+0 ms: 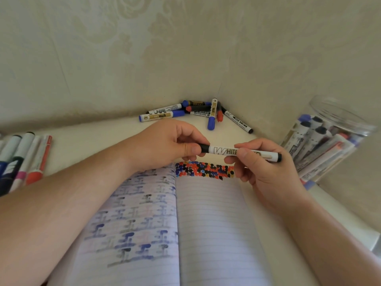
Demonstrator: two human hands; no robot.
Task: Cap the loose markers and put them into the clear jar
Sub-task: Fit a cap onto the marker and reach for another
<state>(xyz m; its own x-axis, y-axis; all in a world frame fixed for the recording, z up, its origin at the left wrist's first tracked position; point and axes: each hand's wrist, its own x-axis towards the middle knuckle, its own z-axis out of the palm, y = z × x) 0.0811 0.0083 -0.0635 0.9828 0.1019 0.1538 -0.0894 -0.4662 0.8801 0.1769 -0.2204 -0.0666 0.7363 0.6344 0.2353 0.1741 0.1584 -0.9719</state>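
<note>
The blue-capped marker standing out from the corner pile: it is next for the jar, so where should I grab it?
Pinch the white and gold barrel of the blue-capped marker from above. It leans on other markers, cap end nearest you, so the upper barrel is probably freest.

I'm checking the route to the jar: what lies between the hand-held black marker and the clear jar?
In the head view, only bare tabletop separates the black marker, gripped by both hands, from the clear jar.
</note>
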